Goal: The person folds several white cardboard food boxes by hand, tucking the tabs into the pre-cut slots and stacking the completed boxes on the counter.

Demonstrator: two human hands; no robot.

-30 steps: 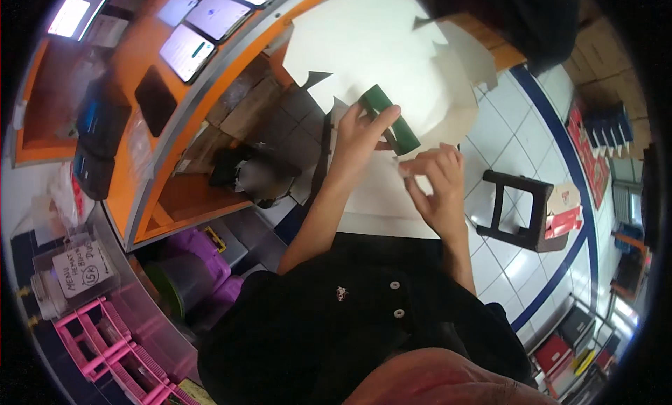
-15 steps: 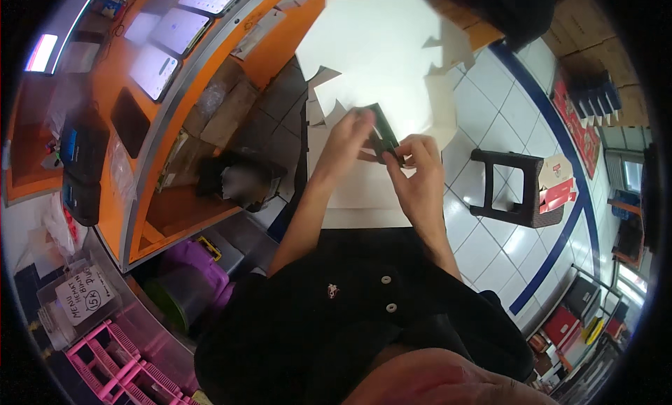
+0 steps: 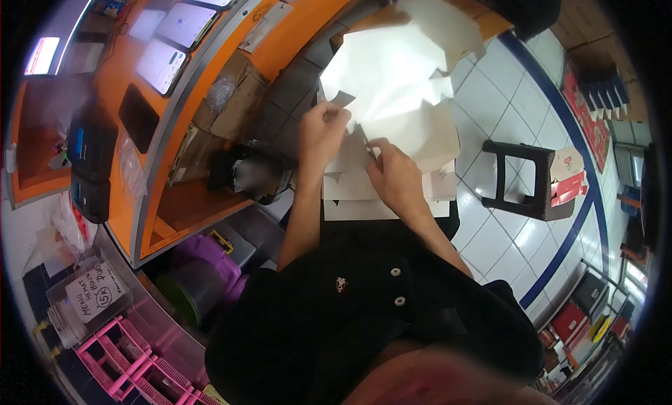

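Observation:
A white cardboard box [image 3: 392, 80], partly folded with notched flaps raised, leans in front of me. With fingers pinched together, my left hand [image 3: 322, 133] grips the box at its left corner, beside a small folded tab. My right hand [image 3: 399, 178] is closed round a slim dark tool [image 3: 363, 136], stapler-like in shape, whose tip points at the box's near left part. Most of that tool is hidden by my fingers. Under the box lie more flat white cardboard sheets [image 3: 385, 210], close to my body.
An orange counter [image 3: 115, 195] on the left bears several lit phones [image 3: 161, 64] and a dark tablet-like slab [image 3: 139, 118]. A dark stool [image 3: 525, 181] with red-and-white cardboard on it stands to the right on white tiles. Pink plastic racks [image 3: 126, 349] lie lower left.
My left hand has let go of the tool and moved left onto the box corner. My right hand keeps the tool, lower and turned. The box has shifted and tilted.

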